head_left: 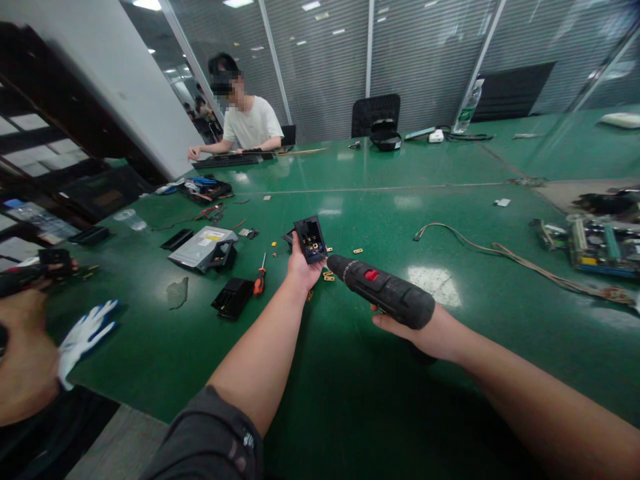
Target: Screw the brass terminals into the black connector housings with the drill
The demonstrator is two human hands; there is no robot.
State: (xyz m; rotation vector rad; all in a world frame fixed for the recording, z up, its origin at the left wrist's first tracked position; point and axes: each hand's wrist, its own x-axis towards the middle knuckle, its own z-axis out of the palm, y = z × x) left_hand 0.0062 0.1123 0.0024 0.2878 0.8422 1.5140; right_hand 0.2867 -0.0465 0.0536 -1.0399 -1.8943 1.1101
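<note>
My left hand is closed around a small black plastic box, its open side showing brass-coloured pieces inside. In my right hand is a black cordless drill with a red switch on top, my fingers around its handle. The drill's tip points left at the lower edge of the box; whether it touches cannot be made out. Small brass pieces lie on the green table beneath my left hand. An orange-handled screwdriver and another black plastic part lie to the left.
On the green table, a silver drive stands left and circuit boards lie right, with a cable stretching toward them. A white glove lies near a co-worker's arm. Another person sits across the table.
</note>
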